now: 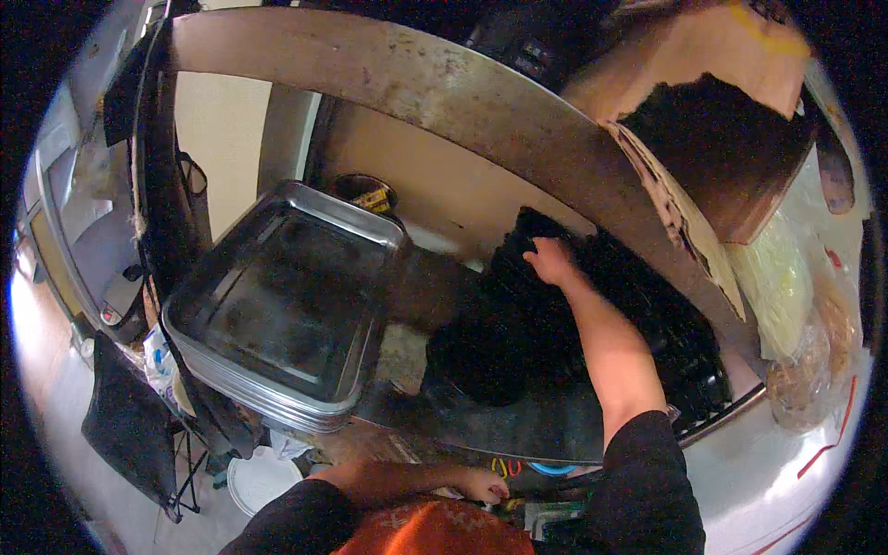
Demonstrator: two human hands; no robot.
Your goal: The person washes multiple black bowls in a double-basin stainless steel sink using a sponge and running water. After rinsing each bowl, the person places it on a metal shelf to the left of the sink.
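My right hand (553, 260) reaches to a dark heap of black plastic items (527, 326) on a low metal shelf. Its fingers bend over the top of one upright black item (531, 222), and their tips are lost in the dark. What the black items are exactly, I cannot tell. Near my body, my left hand (488, 485) hangs below the shelf's front edge with curled fingers; whether it holds anything is not visible. Close by it are yellow and red tool handles (506, 467). A stack of rectangular metal trays (343, 216) stands left of the black items.
Above the shelf runs a stained metal ledge (416, 66). A torn cardboard box (694, 173) juts over its right part, beside clear plastic bags (784, 298). At lower left are a black folding chair (132, 416) and a white round lid (263, 479). A blue ring (551, 470) sits below the edge.
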